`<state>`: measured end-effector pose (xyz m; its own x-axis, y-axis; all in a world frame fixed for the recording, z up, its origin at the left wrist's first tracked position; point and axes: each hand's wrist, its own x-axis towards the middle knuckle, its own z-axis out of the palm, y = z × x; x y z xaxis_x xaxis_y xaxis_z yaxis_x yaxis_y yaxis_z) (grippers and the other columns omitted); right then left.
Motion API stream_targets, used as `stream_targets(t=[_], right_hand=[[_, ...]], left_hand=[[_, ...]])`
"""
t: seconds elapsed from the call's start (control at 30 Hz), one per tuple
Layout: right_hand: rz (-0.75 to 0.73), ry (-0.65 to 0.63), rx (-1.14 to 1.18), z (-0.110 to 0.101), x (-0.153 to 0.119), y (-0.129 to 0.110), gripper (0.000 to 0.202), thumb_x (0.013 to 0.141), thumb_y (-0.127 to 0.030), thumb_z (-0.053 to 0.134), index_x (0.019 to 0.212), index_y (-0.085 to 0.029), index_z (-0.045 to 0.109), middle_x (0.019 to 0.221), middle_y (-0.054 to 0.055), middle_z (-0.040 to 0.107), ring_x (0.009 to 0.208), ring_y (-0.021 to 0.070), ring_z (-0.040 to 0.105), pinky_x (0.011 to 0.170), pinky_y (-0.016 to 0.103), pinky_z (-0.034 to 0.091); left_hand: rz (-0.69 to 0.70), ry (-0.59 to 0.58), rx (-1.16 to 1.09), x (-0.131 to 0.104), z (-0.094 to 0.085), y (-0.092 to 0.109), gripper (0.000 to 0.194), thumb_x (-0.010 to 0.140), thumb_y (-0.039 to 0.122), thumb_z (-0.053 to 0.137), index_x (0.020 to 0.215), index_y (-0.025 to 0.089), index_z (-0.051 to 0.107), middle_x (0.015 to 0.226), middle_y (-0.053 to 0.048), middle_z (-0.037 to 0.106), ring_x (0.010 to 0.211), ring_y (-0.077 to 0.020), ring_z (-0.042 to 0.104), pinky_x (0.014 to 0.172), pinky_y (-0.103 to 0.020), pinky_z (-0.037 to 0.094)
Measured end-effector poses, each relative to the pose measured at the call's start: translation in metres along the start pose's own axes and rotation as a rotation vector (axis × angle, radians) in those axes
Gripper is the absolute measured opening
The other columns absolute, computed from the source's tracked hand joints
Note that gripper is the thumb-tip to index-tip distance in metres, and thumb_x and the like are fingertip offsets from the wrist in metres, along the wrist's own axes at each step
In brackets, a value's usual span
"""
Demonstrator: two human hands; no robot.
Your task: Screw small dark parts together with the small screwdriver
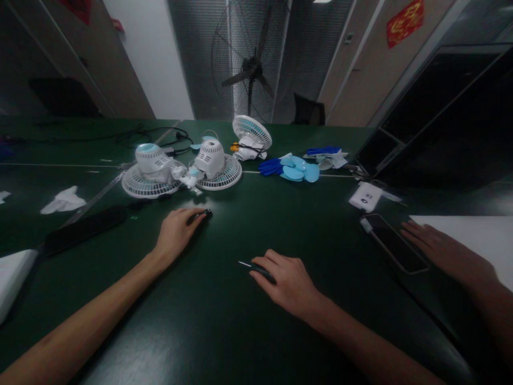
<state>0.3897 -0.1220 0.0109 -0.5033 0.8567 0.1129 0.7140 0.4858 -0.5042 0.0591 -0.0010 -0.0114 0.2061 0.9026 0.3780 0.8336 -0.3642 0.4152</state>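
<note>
My left hand (175,231) is closed in a pinch around a small black part (206,213), held low over the green table; its exact kind is unclear. In my right hand (286,275) is a small screwdriver (262,271) with a dark handle, its thin metal tip pointing left. Beyond my left hand, two white desk fans lie grille down, a left fan (152,168) and a right fan (212,163). A third fan (251,136) sits tilted farther back. Light-blue fan blades (300,168) rest beside blue gloves (270,166).
Another person's hand (444,246) lies at the right, near a phone (396,243) and a white card (365,197). A dark flat object (86,230), crumpled tissue (64,200) and a white box (14,275) are on the left. Black cables (140,133) run along the back.
</note>
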Motion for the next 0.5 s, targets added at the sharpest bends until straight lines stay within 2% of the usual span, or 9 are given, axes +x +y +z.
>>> stream_targets(t=[0.23,0.5], right_hand=[[-0.002,0.002,0.028,-0.0007,-0.0008,0.0001,0.025,0.107,-0.030,0.063,0.129,-0.021,0.070,0.109,0.004,0.070,0.087,0.0169,0.069,0.071,0.029,0.056],[-0.002,0.000,0.029,-0.0002,-0.0010,0.0003,0.024,0.107,-0.029,0.064,0.129,-0.021,0.070,0.109,0.004,0.070,0.087,0.0164,0.068,0.070,0.027,0.055]], left_hand=[[-0.044,0.007,-0.038,0.0004,-0.0014,-0.0021,0.041,0.101,0.056,0.060,0.125,0.029,0.079,0.112,-0.011,0.079,0.095,-0.0361,0.072,0.087,-0.049,0.054],[-0.019,-0.013,-0.029,0.0005,-0.0044,0.0024,0.043,0.102,0.055,0.057,0.126,0.027,0.080,0.112,-0.011,0.079,0.098,-0.0354,0.070,0.087,-0.048,0.054]])
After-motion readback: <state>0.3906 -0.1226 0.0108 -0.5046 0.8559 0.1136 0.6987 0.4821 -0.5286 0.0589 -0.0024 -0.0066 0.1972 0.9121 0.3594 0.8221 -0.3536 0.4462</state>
